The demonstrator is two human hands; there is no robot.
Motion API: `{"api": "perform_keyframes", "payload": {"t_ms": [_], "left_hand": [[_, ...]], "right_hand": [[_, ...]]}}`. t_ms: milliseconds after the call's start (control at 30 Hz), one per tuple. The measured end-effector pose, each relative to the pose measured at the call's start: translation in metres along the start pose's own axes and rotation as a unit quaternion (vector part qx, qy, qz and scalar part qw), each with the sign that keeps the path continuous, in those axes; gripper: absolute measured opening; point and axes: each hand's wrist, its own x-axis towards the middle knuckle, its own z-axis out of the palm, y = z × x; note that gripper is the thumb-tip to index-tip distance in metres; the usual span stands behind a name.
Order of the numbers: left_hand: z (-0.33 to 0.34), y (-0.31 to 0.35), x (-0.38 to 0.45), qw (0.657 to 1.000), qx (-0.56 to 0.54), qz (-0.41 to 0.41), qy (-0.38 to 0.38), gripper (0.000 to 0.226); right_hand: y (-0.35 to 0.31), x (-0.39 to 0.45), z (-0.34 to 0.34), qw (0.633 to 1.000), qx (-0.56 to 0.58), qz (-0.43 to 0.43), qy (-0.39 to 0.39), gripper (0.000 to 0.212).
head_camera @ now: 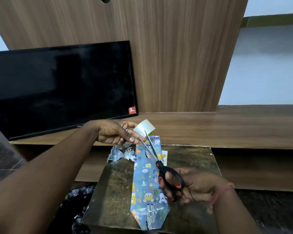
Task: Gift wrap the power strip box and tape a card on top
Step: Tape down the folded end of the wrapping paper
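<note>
The power strip box (146,179) lies lengthwise on a small dark table (193,159), covered in blue paper printed with cartoon animals; its near end is folded to a point. My left hand (113,132) holds a roll of clear tape (145,128) above the box's far end, with a short strip pulled out between thumb and finger. My right hand (189,184) grips black-and-orange scissors (161,166). Their blades are spread around the pulled strip, just below the roll. A card (164,155) peeks out from behind the box's right side.
Crumpled paper and tape scraps (122,153) lie at the table's far left corner. More dark crumpled scraps (81,193) lie on the floor to the left. A black TV screen (61,88) leans on a wooden shelf (227,129) behind the table.
</note>
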Motion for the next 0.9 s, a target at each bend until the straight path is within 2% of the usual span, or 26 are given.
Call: {"api": "perform_keyframes", "payload": {"t_ms": [333, 667, 900], "left_hand": [[0.035, 0.051, 0.020, 0.992, 0.118, -0.010, -0.052, 0.054], [0.047, 0.050, 0.014, 0.992, 0.113, -0.004, -0.056, 0.057], [0.044, 0.035, 0.019, 0.993, 0.098, 0.009, -0.071, 0.056]], "right_hand": [[-0.005, -0.025, -0.004, 0.999, -0.008, -0.044, 0.022, 0.067], [-0.006, -0.022, -0.002, 0.997, 0.000, -0.071, 0.007, 0.066], [-0.002, -0.013, -0.005, 0.997, 0.002, -0.073, 0.003, 0.053]]}}
